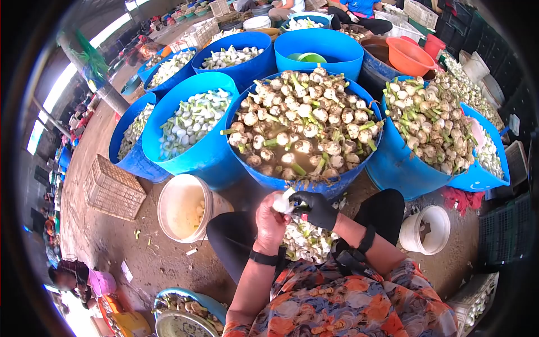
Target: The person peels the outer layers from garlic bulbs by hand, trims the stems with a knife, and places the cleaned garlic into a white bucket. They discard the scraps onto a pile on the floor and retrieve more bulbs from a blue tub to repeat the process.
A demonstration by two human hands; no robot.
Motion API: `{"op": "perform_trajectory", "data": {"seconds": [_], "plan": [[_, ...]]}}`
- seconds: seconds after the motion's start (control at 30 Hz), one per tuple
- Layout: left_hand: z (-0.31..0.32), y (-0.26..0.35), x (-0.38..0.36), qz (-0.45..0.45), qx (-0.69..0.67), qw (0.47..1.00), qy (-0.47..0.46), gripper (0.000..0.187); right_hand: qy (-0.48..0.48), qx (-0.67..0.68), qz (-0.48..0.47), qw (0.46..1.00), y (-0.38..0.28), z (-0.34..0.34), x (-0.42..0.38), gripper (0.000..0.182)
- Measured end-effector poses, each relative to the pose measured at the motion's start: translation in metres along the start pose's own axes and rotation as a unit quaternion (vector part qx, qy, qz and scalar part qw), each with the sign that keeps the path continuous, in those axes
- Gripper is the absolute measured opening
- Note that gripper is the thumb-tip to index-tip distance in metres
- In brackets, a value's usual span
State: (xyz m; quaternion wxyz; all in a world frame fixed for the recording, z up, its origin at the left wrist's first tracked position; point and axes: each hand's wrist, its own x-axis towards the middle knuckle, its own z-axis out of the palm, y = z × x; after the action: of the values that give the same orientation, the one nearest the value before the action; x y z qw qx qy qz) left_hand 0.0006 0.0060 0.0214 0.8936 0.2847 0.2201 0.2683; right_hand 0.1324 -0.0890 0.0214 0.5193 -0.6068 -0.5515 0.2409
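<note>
Bulb (283,203), one, white: held up, near side of the tub (335,190). Left hand (269,220), bare: pinching it. Right hand (318,210), gloved: curled beside it; its grip we cannot tell. Handling, we judge: light, firm, perhaps slippery; best held round the belly.

Blown-out glare from openings (60,88), upper left; middle bright, fairly sharp; right edge dim; strong fisheye bend, black corners.
</note>
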Motion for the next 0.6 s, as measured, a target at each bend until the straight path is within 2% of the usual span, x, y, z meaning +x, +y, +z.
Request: {"op": "perform_trajectory", "data": {"seconds": [0.03, 0.1, 0.13, 0.23, 0.3, 0.33, 0.37, 0.47, 0.5, 0.53, 0.57, 0.6], "plan": [[0.003, 0.000, -0.001, 0.009, 0.027, 0.999, 0.021, 0.043, 0.000, 0.001, 0.000, 1.000, 0.002, -0.001, -0.001, 0.042], [0.011, -0.002, -0.003, 0.032, 0.037, 0.998, 0.027, 0.045, -0.005, 0.168, 0.103, 0.980, 0.005, -0.001, -0.002, 0.041], [0.014, -0.003, -0.004, 0.037, 0.037, 0.998, 0.028, 0.047, 0.018, 0.200, 0.110, 0.973, 0.005, 0.002, -0.002, 0.038], [0.018, -0.006, -0.009, 0.050, 0.073, 0.996, 0.018, 0.054, 0.053, 0.133, 0.114, 0.983, 0.008, 0.004, 0.000, 0.030], [0.014, -0.009, -0.009, 0.091, 0.197, 0.976, 0.025, 0.050, 0.043, 0.157, 0.131, 0.978, 0.005, 0.003, -0.002, 0.028], [0.015, -0.008, -0.011, 0.092, 0.178, 0.979, 0.042, 0.043, 0.033, 0.179, 0.147, 0.972, 0.003, 0.003, -0.003, 0.026], [0.012, -0.009, -0.012, 0.091, 0.178, 0.979, 0.043, 0.043, 0.033, 0.179, 0.147, 0.972, 0.004, 0.004, -0.004, 0.026], [0.009, -0.008, -0.013, 0.112, 0.079, 0.990, 0.038, 0.033, 0.080, 0.133, 0.100, 0.983, 0.011, 0.006, -0.003, 0.024], [0.013, -0.007, -0.015, 0.123, 0.021, 0.991, 0.049, 0.034, 0.081, -0.030, 0.126, 0.988, 0.014, 0.001, -0.001, 0.025], [0.014, -0.004, -0.017, 0.114, 0.022, 0.993, 0.029, 0.035, 0.080, -0.192, 0.149, 0.967, 0.016, -0.001, 0.000, 0.026], [0.013, 0.000, -0.017, 0.110, 0.021, 0.994, 0.009, 0.037, 0.080, -0.192, 0.147, 0.967, 0.017, -0.003, 0.001, 0.026], [0.011, 0.002, -0.016, 0.111, 0.021, 0.994, 0.011, 0.037, 0.098, -0.087, 0.114, 0.985, 0.014, -0.003, 0.001, 0.028]]}}
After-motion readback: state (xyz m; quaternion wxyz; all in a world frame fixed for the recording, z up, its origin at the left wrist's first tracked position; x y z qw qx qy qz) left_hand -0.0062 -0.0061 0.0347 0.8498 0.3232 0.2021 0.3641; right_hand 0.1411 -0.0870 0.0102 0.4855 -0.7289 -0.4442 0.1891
